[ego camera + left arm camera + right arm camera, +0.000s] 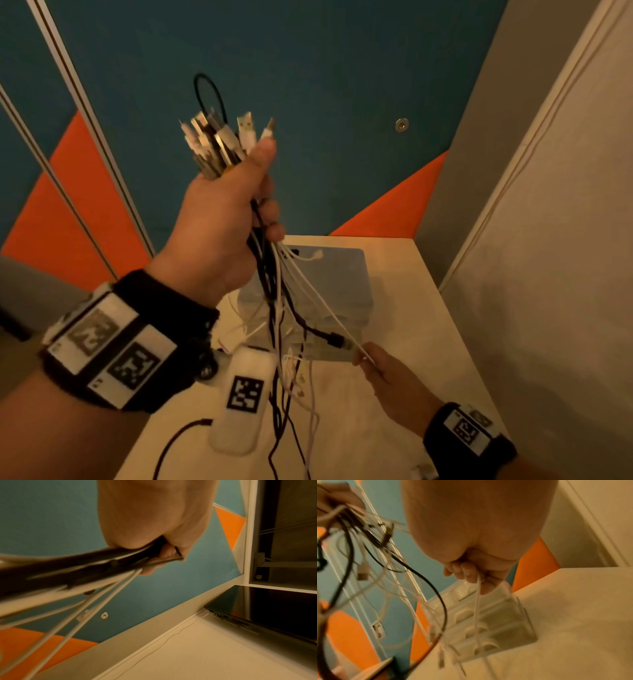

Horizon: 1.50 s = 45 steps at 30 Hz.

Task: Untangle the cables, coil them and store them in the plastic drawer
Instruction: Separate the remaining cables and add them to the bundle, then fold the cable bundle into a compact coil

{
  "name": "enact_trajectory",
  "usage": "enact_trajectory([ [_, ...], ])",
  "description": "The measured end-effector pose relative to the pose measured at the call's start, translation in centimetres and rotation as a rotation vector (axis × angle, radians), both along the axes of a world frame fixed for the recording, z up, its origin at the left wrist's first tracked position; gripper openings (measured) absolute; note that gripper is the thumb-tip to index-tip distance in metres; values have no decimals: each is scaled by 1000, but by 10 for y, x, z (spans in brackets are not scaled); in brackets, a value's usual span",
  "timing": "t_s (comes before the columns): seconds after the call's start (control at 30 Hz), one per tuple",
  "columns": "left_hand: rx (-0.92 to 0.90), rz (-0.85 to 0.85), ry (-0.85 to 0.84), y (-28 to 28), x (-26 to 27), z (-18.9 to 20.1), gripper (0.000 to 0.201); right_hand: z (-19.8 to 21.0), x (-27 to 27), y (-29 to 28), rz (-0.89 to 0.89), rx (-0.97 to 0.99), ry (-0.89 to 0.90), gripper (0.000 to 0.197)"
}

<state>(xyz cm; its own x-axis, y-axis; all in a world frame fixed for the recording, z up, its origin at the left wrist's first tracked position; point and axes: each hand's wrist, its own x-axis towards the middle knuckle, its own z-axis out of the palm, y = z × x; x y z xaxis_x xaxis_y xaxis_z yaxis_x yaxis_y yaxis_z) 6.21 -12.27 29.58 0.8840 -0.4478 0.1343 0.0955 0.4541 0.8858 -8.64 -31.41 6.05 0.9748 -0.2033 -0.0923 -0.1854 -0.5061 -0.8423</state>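
My left hand (226, 219) is raised above the table and grips a bundle of black and white cables (274, 284) just below their plugs (222, 137), which stick up from the fist. The loose ends hang down tangled to the table. My right hand (383, 370), lower and to the right, pinches one white cable (322, 298) that runs taut from the bundle. In the right wrist view the fingers (471, 574) hold this white cable (476, 608). The clear plastic drawer unit (342, 274) stands behind the cables, its drawers closed (488, 622).
A white tagged device (243, 394) lies on the white table (411, 342) under the hanging cables, with a dark cord (178, 438) beside it. A dark laptop (265, 608) lies on a table surface in the left wrist view. A teal and orange wall (342, 102) and a grey partition (548, 240) box in the table.
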Motion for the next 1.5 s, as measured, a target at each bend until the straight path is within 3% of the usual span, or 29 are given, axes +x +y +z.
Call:
enact_trajectory([
  [0.2,20,-1,-133,14,9,28,25,-34,-22,-37,-30,-164,200,20],
  [0.5,93,46,-184,30,27,40,30,-75,-66,-82,-18,-210,694,22],
  [0.6,100,33,-154,30,25,35,27,-74,-78,-92,42,-114,878,18],
  [0.7,112,-9,-117,25,18,26,24,-56,-84,-93,147,27,923,58],
  [0.77,115,-43,-90,19,11,17,23,-40,-77,-88,146,72,795,89],
  [0.83,105,-77,-63,11,5,9,22,-24,-62,-85,-10,145,511,105],
  [0.97,119,-157,-67,-11,-5,-10,28,48,-16,-61,-89,146,-9,87],
  [1.13,234,-166,-192,-34,-25,-35,28,144,39,-4,173,443,-335,100],
  [1.33,299,-229,-312,-35,-38,-28,38,166,55,48,292,526,-415,68],
  [1.5,379,-295,-431,-29,-40,-7,42,163,60,60,184,389,-389,7],
])
